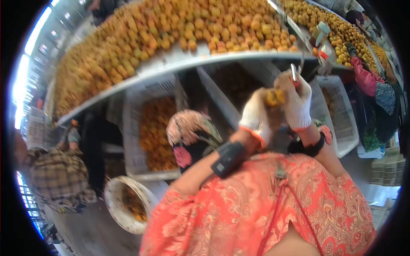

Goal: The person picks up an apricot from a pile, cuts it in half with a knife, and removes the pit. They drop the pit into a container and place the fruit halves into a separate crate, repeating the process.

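Both my hands wear white gloves with orange cuffs and are raised close together in front of my chest, below the table edge. My left hand (pixel 257 113) is closed on a yellow-orange fruit (pixel 274 97). Beside it, my right hand (pixel 295 102) grips a small knife (pixel 294 73) with a red part near the fingers and its metal blade pointing up. The fruit lies between the two hands; its details are blurred.
A long table (pixel 160 71) heaped with orange fruit (pixel 205 30) curves ahead. Under it stand a crate (pixel 130 141) of fruit pieces and another crate (pixel 348 115) at right. A white bucket (pixel 112 205) stands lower left. Other people (pixel 60 175) are at both sides.
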A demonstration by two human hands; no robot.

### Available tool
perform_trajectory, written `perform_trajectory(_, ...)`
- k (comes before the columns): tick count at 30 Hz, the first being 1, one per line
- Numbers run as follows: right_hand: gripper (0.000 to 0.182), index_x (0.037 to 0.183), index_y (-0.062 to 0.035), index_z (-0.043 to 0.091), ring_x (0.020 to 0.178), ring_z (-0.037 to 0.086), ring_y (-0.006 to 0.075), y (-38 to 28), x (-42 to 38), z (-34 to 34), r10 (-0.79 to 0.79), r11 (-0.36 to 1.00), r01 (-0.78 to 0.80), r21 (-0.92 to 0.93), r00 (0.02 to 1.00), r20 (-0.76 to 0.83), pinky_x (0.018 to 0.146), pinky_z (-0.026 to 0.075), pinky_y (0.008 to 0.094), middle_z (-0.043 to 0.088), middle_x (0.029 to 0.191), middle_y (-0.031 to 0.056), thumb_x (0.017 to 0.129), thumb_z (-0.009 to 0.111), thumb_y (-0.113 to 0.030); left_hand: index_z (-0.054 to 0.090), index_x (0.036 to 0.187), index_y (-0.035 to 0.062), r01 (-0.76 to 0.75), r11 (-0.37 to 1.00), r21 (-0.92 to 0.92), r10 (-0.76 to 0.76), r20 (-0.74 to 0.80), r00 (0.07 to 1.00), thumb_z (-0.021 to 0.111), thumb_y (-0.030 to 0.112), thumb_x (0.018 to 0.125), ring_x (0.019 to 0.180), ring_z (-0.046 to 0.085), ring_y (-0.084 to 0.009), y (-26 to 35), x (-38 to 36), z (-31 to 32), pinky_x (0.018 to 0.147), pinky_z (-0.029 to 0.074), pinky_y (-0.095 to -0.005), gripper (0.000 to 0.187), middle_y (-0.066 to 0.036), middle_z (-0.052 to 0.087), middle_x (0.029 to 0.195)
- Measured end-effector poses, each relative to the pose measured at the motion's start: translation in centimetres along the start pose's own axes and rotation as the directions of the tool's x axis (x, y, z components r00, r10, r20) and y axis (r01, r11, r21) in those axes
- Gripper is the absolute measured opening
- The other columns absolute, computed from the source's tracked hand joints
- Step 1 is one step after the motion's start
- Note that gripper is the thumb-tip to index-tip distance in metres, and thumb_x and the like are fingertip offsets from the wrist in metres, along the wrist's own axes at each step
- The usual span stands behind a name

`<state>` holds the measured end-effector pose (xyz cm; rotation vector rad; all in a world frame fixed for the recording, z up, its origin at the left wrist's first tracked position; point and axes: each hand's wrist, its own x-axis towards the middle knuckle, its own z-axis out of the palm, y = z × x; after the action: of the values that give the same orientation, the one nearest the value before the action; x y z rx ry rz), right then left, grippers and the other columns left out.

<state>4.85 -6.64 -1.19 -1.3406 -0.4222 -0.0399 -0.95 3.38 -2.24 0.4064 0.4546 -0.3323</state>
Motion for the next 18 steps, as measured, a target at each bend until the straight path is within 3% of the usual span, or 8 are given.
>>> perform_trajectory(5, 0.004, 0.088, -0.0013, 0.06, 0.062, 0.052, 0.0205, -0.7, 0.2, -0.2, -0.445, 0.696, 0.511, -0.505, 0.858, 0.255, 0.06, 0.046, 0.0295, 0.058, 0.076, 0.0083, 0.088, 0.064, -0.003, 0.063, 0.111, 0.0179, -0.173, 0.981, -0.085, 0.168, -0.065, 0.984, 0.051, 0.049, 0.097, 0.073, 0.061, -0.0197, -0.2, -0.5, 1.4, 0.062, 0.051, -0.0339, 0.036, -0.003, 0.065, 0.089)
perform_trajectory(10, 0.015, 0.093, -0.0032, 0.069, 0.071, 0.064, 0.0285, -2.8, -0.2, -1.1, -0.243, 0.844, 0.26, -0.468, 0.965, 0.099, 0.065, 0.053, 0.0345, 0.066, 0.08, 0.0146, 0.088, 0.07, -0.017, 0.06, 0.105, 0.0103, -0.165, 0.986, -0.022, 0.165, 0.253, 0.953, 0.061, 0.03, 0.097, 0.08, 0.063, -0.018, 0.3, 2.5, -6.2, 0.066, 0.053, -0.027, 0.021, -0.005, 0.063, 0.09)
perform_trajectory(11, 0.017, 0.097, -0.0052, 0.071, 0.076, 0.068, 0.0296, -1.9, 0.1, -2.3, -0.178, 0.892, 0.225, -0.392, 0.972, 0.151, 0.067, 0.055, 0.036, 0.068, 0.083, 0.0156, 0.087, 0.07, -0.019, 0.055, 0.119, 0.0068, -0.446, 0.748, 0.492, 0.319, 0.323, 0.891, 0.06, 0.025, 0.097, 0.09, 0.064, -0.0184, 0.3, 0.6, -4.1, 0.075, 0.056, -0.0301, 0.029, -0.008, 0.063, 0.103)
perform_trajectory(12, 0.023, 0.098, -0.0078, 0.072, 0.084, 0.07, 0.032, 0.0, 0.4, -3.4, -0.13, 0.831, 0.194, -0.521, 0.979, 0.156, 0.071, 0.056, 0.0389, 0.071, 0.091, 0.0167, 0.084, 0.069, -0.026, 0.048, 0.131, 0.0046, -0.615, -0.008, 0.788, 0.415, 0.563, 0.715, 0.056, 0.023, 0.098, 0.1, 0.064, -0.0203, -0.6, 0.2, -3.8, 0.084, 0.056, -0.0316, 0.038, -0.009, 0.061, 0.116)
perform_trajectory(13, 0.029, 0.099, -0.0102, 0.073, 0.09, 0.07, 0.0327, -3.2, -1.1, -3.8, 0.106, 0.873, -0.021, -0.487, 0.984, 0.146, 0.077, 0.055, 0.0396, 0.072, 0.096, 0.0165, 0.08, 0.068, -0.032, 0.047, 0.137, 0.0062, -0.496, 0.052, 0.867, 0.413, 0.433, 0.801, 0.055, 0.027, 0.099, 0.108, 0.062, -0.0231, -0.3, -1.0, -4.4, 0.088, 0.055, -0.0315, 0.044, -0.009, 0.059, 0.124)
perform_trajectory(14, 0.032, 0.1, -0.0108, 0.074, 0.092, 0.07, 0.0322, -2.3, -1.7, -4.3, 0.03, 0.885, 0.026, -0.465, 0.993, 0.114, 0.08, 0.055, 0.0391, 0.072, 0.099, 0.0162, 0.08, 0.066, -0.034, 0.05, 0.135, 0.0126, -0.325, 0.809, 0.491, 0.306, 0.12, 0.944, 0.056, 0.036, 0.099, 0.093, 0.064, -0.0157, -1.4, -1.2, -0.4, 0.078, 0.055, -0.0261, 0.043, -0.003, 0.063, 0.109)
perform_trajectory(16, 0.026, 0.096, -0.0085, 0.07, 0.084, 0.069, 0.0346, -1.4, -2.1, -5.3, 0.007, 0.899, 0.008, -0.437, 0.999, 0.033, 0.075, 0.052, 0.0409, 0.071, 0.089, 0.016, 0.083, 0.066, -0.031, 0.06, 0.123, 0.0204, -0.345, 0.645, 0.682, 0.451, 0.025, 0.892, 0.056, 0.053, 0.097, 0.056, 0.049, -0.0011, -3.7, -0.6, 2.9, 0.047, 0.037, -0.0147, 0.042, 0.008, 0.057, 0.077)
perform_trajectory(18, 0.024, 0.09, -0.0064, 0.064, 0.082, 0.067, 0.0381, -1.9, -2.7, -6.6, 0.01, 0.928, -0.016, -0.372, 1.0, -0.02, 0.068, 0.05, 0.0438, 0.067, 0.082, 0.0185, 0.085, 0.067, -0.03, 0.057, 0.127, 0.0203, -0.309, 0.583, 0.751, 0.4, 0.066, 0.914, 0.056, 0.054, 0.096, 0.064, 0.054, -0.0043, -2.9, 0.6, 1.9, 0.049, 0.04, -0.0156, 0.046, 0.005, 0.058, 0.089)
